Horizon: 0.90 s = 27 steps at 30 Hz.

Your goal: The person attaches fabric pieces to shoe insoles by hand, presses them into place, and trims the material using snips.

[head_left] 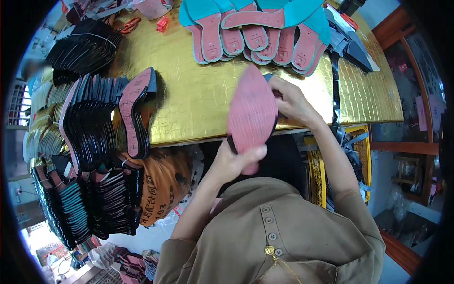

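My left hand (pixel 235 163) is closed round the lower end of a pink shoe insole (pixel 253 111), its thumb lying across the front. The insole stands upright at the table's front edge, blurred, with fine lines across it and dark edges; whether it is one piece or several stacked I cannot tell. Just right of its upper part, my right hand (pixel 294 100) has its fingers curled in. A small dark teal bit (pixel 268 77) shows by those fingers; what they grip is mostly hidden. Behind lie several overlapping pink insoles with teal ends (pixel 255 35).
The table (pixel 189 106) has a gold, crinkled cover. Stacked dark-edged insoles (pixel 92 118) crowd its left side, with a smaller bundle (pixel 135 111) beside them. Orange-handled scissors (pixel 131 25) lie at the back. A black strap (pixel 336 90) crosses the right side, above a yellow crate (pixel 359 156).
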Each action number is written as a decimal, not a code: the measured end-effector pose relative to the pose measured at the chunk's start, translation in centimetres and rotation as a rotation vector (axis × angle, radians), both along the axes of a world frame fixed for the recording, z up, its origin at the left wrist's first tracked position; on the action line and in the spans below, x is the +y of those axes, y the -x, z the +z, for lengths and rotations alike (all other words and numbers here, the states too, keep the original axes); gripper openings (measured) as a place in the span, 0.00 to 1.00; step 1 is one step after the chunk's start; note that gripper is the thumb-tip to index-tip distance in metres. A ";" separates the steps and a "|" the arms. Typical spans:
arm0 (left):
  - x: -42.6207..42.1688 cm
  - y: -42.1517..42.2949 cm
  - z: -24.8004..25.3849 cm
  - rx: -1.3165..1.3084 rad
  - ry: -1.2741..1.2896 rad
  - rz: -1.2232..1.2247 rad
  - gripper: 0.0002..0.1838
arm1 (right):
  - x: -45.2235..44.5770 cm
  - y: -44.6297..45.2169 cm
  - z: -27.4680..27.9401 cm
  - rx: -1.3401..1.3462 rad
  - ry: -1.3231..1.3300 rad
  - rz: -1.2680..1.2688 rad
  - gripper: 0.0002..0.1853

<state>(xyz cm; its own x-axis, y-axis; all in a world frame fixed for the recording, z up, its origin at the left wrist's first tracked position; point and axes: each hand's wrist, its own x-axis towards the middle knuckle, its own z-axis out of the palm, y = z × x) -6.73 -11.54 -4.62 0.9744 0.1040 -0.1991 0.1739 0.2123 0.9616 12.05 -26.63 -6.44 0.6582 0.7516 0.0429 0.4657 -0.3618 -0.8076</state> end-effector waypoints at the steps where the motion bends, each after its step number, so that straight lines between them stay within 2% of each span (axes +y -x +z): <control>1: -0.5 -1.0 -0.4 -0.005 -0.004 0.004 0.15 | -0.3 -0.2 -0.2 0.142 -0.078 -0.047 0.04; 2: -0.9 -2.2 -1.4 -0.011 0.149 0.086 0.15 | -0.6 -0.3 -0.5 0.280 -0.156 -0.096 0.03; 3: -1.3 -3.5 -2.6 -0.019 0.304 0.164 0.16 | -0.8 -0.2 -0.5 0.269 -0.161 -0.098 0.03; 5: -1.6 -5.5 -3.8 -0.037 0.618 0.312 0.16 | -1.3 0.1 -0.4 0.069 -0.551 -0.533 0.04; 7: -1.2 -5.5 -3.6 -0.041 0.530 0.244 0.15 | -3.8 -0.3 0.9 0.199 -0.829 -0.755 0.04; 8: -0.7 -5.1 -3.4 -0.035 0.441 0.177 0.13 | -3.5 1.0 2.0 0.201 -0.828 -0.760 0.04; 10: -0.1 -5.2 -2.7 -0.041 0.254 0.026 0.11 | -1.8 4.3 4.2 -0.563 -0.353 -0.288 0.07; 12: -0.4 -5.0 -1.5 -0.063 0.291 0.012 0.12 | -1.8 6.4 3.5 -0.806 -0.108 -0.067 0.09; 13: -0.5 -4.3 -1.0 -0.076 0.331 0.018 0.13 | -2.0 6.6 3.2 -0.807 -0.108 -0.075 0.09; 15: -0.6 -2.8 -0.3 -0.106 0.414 0.050 0.15 | -2.3 6.7 2.7 -0.511 -0.424 -0.258 0.05; 16: -0.5 -2.2 -0.3 -0.105 0.412 0.051 0.15 | -2.4 6.7 2.7 -0.510 -0.425 -0.257 0.05; 20: -0.1 -0.1 -0.6 0.026 0.224 -0.094 0.10 | -3.6 5.8 3.2 0.756 -0.537 -0.485 0.09; 22: 0.6 0.8 -1.0 0.016 0.159 -0.171 0.09 | -3.2 7.0 4.6 0.855 -0.482 -0.366 0.14; 23: 1.1 1.5 -1.4 0.007 0.095 -0.223 0.09 | -2.5 7.7 4.4 0.857 -0.485 -0.373 0.14; 25: 1.7 2.3 -1.8 -0.014 -0.035 -0.321 0.08 | -1.2 8.9 3.7 1.051 -0.669 -0.483 0.15; 27: 1.6 2.3 -1.6 0.011 -0.035 -0.305 0.08 | -1.4 9.0 3.5 1.055 -0.648 -0.476 0.15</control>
